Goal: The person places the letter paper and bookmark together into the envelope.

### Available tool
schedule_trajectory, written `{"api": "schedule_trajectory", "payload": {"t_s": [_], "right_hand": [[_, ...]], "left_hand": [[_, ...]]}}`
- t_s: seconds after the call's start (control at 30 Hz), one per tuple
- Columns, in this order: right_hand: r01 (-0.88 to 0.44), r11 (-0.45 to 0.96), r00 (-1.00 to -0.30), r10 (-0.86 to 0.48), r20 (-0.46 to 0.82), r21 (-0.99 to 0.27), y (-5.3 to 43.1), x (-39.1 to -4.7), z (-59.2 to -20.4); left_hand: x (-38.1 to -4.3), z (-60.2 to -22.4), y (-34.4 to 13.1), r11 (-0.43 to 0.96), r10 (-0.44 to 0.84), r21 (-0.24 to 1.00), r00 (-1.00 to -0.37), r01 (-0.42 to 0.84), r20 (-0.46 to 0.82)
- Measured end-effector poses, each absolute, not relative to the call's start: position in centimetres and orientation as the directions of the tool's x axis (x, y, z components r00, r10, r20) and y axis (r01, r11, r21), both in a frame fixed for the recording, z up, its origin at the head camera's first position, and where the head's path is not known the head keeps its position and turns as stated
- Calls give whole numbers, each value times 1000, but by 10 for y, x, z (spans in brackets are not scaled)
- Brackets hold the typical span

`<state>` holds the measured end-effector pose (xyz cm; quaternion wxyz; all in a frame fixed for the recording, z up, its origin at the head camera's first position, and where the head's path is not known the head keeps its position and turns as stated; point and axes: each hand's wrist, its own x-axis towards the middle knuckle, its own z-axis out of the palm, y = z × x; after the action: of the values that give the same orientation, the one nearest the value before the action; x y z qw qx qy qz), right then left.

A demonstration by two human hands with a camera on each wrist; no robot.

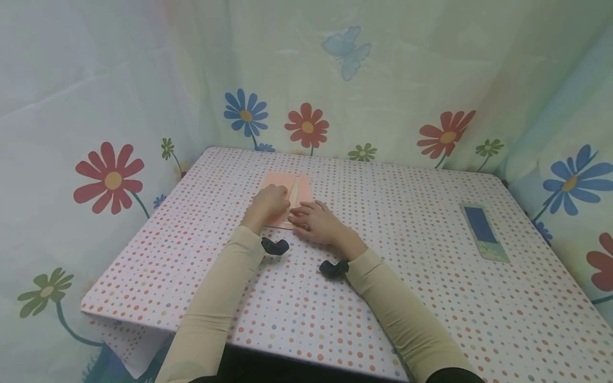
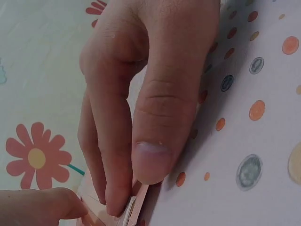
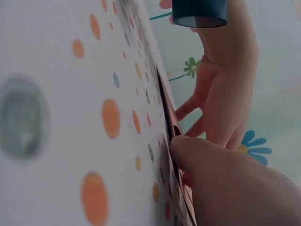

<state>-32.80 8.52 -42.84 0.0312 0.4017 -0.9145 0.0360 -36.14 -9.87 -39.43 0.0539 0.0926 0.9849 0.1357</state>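
A flat pink rectangular item (image 1: 303,183), which looks like a thin folder or sleeve, lies on the table with a pale cream strip (image 1: 293,192) down its middle. My left hand (image 1: 271,202) is over its left half, fingers bent down. In the left wrist view its fingertips touch the item beside a thin white edge (image 2: 130,212), and the thumb hangs just above; I cannot tell whether they pinch that edge. My right hand (image 1: 317,221) rests on the near right corner with its fingers spread. Its thumb (image 3: 188,148) lies along the pink edge in the right wrist view.
A dotted cloth covers the table (image 1: 383,298). Off to the right lies a flat green-framed card or packet (image 1: 485,232) with a dark blue panel. Flowered curtains (image 1: 397,80) hang close behind and beside the table. Dark wrist-mounted devices (image 1: 333,269) sit at both cuffs.
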Motion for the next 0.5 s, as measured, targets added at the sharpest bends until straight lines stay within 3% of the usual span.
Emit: {"api": "schedule_trajectory", "payload": {"t_s": [0.3,0.5], "right_hand": [[-720,680,-683,-730,-31,-139,84,-321,-431],[-715,677,-693,-719,53,-176,85,-323,-432]], "left_hand": [[-362,-398,-100,941,189,302,-978,155,-88],[-363,-396,-99,940,196,300,-977,164,-80]]}}
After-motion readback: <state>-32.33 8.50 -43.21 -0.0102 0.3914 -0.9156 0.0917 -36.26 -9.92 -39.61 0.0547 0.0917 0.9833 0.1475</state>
